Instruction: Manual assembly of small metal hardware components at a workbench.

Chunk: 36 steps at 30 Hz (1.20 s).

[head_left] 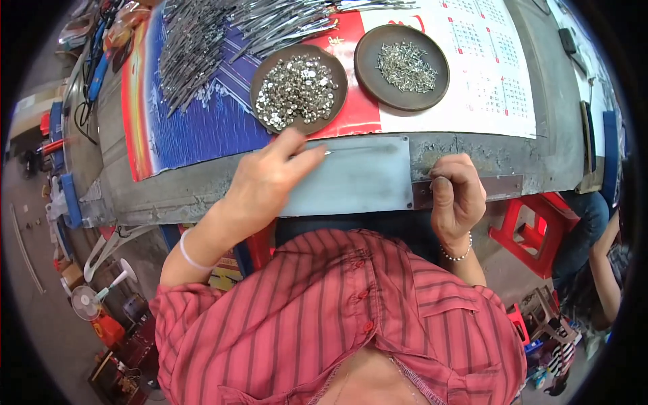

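Note:
My left hand is over the left part of a pale translucent plate at the table's near edge, its fingers bent close to the near rim of a round brown dish holding small shiny metal pieces. A small bright tip shows at the end of its thumb; whether it is a held piece or the nail is unclear. Just right of the plate, my right hand is closed with fingers curled against the thumb. What it holds, if anything, is hidden. A second brown dish carries short metal pins.
Piles of thin metal strips lie at the back left on a printed calendar sheet. A dark bar runs along the table edge at right. A red stool and another person's arm are to the right.

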Available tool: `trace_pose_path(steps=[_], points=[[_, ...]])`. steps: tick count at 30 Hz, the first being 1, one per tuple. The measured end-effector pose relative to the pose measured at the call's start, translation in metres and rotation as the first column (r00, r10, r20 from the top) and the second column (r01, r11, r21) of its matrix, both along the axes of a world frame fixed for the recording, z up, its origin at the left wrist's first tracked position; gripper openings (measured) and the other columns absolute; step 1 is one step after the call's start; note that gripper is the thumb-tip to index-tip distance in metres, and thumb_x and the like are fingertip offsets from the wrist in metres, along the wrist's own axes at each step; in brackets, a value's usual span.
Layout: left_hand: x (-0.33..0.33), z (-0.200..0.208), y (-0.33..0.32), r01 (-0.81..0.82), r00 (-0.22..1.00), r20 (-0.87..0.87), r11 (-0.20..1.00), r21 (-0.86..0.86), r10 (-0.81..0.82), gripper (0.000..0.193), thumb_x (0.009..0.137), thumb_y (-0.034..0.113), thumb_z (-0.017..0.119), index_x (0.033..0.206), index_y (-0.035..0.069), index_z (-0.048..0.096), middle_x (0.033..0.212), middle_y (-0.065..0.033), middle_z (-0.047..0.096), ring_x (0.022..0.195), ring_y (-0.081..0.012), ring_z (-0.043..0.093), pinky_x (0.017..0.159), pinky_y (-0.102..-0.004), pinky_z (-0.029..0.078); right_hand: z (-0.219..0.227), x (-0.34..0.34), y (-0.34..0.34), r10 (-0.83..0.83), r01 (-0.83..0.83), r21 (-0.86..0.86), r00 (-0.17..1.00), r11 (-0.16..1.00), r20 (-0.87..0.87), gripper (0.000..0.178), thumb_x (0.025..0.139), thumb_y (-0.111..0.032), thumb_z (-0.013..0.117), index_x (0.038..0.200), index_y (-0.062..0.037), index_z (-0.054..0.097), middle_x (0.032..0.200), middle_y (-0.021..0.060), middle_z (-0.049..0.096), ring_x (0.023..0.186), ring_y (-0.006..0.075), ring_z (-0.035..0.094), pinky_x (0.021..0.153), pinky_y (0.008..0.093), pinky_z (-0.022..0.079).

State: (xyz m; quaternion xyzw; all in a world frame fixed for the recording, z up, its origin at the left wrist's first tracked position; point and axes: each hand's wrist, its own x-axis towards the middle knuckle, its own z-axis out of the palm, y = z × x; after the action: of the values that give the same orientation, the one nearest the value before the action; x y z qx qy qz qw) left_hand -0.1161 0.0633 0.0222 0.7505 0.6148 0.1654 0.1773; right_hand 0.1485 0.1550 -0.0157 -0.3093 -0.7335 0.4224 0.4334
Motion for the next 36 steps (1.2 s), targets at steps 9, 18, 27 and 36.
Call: trace_pose_path(steps=[9,18,27,36], points=[[0.044,0.008,0.033,0.066,0.993,0.098,0.998,0.017,-0.067,0.032,0.076,-0.003,0.054,0.106,0.006,0.061,0.088,-0.0113,0.053,0.073,-0.0308,0.06,0.06,-0.0376,0.049,-0.003,-0.002,0.0,-0.021,0.024,0.087,0.999,0.996,-0.042,0.011,0.087,-0.007,0.062,0.084,0.0017,0.057,0.077,0.0125,0.057,0.064,0.02,0.053,0.057,0.0271,0.043],[0.019,0.003,0.011,-0.006,1.0,0.03,0.999,-0.047,0.008,0.024,0.08,0.004,0.053,0.102,0.006,0.061,0.085,-0.0117,0.051,0.079,-0.0321,0.061,0.064,-0.0421,0.049,0.006,-0.007,-0.005,0.028,-0.028,0.038,1.0,0.999,0.013,0.007,0.086,-0.001,0.062,0.084,0.0031,0.056,0.077,0.0111,0.056,0.065,0.0171,0.052,0.057,0.0258,0.042],[0.049,0.013,-0.038,-0.26,0.33,0.85,0.905,-0.336,0.411,0.03,0.094,0.007,0.055,0.124,0.0,0.055,0.091,-0.006,0.062,0.064,-0.0047,0.051,0.053,-0.0176,0.04,0.032,-0.048,-0.033,0.259,-0.256,-0.126,0.966,0.958,0.009,0.008,0.083,-0.002,0.064,0.086,0.0014,0.058,0.076,0.0101,0.056,0.062,0.0182,0.055,0.054,0.0275,0.043],[0.092,-0.005,-0.057,-0.331,-0.025,0.989,0.933,-0.143,0.143,0.03,0.097,0.0,0.045,0.127,-0.003,0.045,0.107,-0.0067,0.058,0.091,-0.0079,0.056,0.079,-0.0183,0.046,0.025,-0.077,-0.044,0.203,-0.19,0.135,0.976,0.972,-0.085,0.014,0.083,-0.01,0.067,0.085,0.0001,0.057,0.072,0.0104,0.055,0.057,0.0219,0.056,0.051,0.0303,0.044]])
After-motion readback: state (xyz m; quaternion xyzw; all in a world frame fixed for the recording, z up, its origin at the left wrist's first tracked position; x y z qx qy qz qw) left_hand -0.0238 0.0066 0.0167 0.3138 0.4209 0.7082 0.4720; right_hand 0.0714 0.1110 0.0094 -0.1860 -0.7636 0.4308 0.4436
